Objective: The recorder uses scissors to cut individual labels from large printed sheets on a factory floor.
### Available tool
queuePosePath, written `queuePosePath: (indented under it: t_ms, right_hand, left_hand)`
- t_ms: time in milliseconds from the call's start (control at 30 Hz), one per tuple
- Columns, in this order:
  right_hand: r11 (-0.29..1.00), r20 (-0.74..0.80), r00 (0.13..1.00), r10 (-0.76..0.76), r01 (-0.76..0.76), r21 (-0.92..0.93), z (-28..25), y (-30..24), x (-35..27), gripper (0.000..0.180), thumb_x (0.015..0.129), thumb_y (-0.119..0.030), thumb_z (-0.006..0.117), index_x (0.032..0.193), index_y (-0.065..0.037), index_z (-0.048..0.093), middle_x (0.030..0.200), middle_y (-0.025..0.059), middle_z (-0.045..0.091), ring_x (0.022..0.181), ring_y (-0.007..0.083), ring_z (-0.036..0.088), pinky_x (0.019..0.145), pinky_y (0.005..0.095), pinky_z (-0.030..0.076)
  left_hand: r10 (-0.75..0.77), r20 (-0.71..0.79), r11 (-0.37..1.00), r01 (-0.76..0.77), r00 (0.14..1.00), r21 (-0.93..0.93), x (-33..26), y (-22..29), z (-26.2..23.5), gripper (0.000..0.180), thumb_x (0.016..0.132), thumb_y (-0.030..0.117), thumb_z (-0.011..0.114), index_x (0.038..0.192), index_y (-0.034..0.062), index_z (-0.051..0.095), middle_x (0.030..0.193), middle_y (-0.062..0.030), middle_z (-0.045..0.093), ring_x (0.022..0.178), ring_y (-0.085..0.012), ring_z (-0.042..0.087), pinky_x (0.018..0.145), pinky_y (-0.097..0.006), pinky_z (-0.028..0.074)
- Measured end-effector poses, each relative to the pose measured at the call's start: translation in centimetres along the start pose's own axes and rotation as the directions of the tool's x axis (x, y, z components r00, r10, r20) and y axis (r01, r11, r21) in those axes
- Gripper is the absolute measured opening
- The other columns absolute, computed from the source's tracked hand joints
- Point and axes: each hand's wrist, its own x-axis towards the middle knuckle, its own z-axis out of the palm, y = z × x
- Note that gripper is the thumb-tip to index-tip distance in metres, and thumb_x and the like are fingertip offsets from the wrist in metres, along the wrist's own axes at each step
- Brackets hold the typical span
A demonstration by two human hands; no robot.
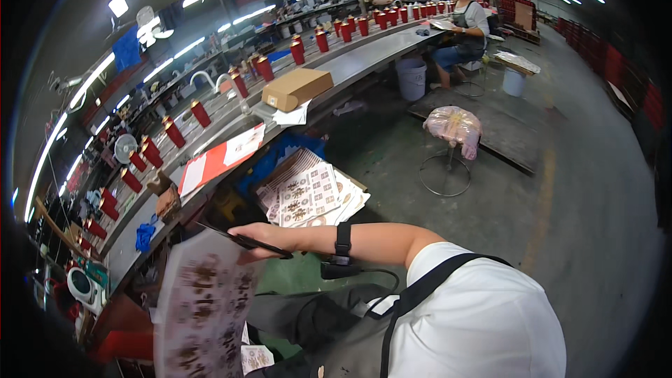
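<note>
My right hand (264, 236) reaches left across the view, its fingers closed round a slim black pointed tool (260, 245); whether it is scissors or tweezers is unclear. Just below and left of that hand stands a large pale sheet (203, 308) with brown and pinkish printed patterns, blurred by motion. The hand overlaps the sheet's upper right edge. No part of my left hand shows. Under the bench lies a stack of similar printed sheets (308, 192) in an open box.
A long bench (364, 63) carries rows of red containers with gold tops (199, 113), a cardboard box (297, 89), a red and white sheet (220, 157) and a blue cloth (145, 236). A wrapped stool (453, 129) stands at right. Another person (462, 28) sits farther along, holding a pale sheet.
</note>
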Motion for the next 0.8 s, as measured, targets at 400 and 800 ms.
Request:
queuePosePath:
  t_ms: [400,800]
  right_hand:
    - [0.916,0.152,0.936,0.319,-0.345,0.203,6.1,8.4,-1.6,0.040,0.086,-0.016,0.067,0.119,-0.001,0.051,0.107,0.0092,0.062,0.101,0.0144,0.058,0.088,0.0309,0.048]
    - [0.727,0.140,0.862,0.488,-0.490,0.481,5.7,8.3,-2.2,0.053,0.081,-0.015,0.072,0.125,0.002,0.048,0.108,0.0074,0.061,0.099,0.0107,0.054,0.087,0.0271,0.044]
  left_hand:
    - [0.127,-0.217,0.968,-0.169,0.968,-0.184,-1.5,-4.4,-10.5,0.056,0.079,-0.001,0.066,0.130,-0.0058,0.042,0.127,-0.0139,0.052,0.111,-0.0218,0.052,0.099,-0.034,0.038]
    - [0.360,-0.071,0.918,-0.367,0.930,-0.148,-4.4,-0.2,-6.5,0.049,0.080,0.003,0.064,0.125,-0.0018,0.046,0.119,-0.0123,0.057,0.106,-0.0224,0.055,0.092,-0.037,0.043]
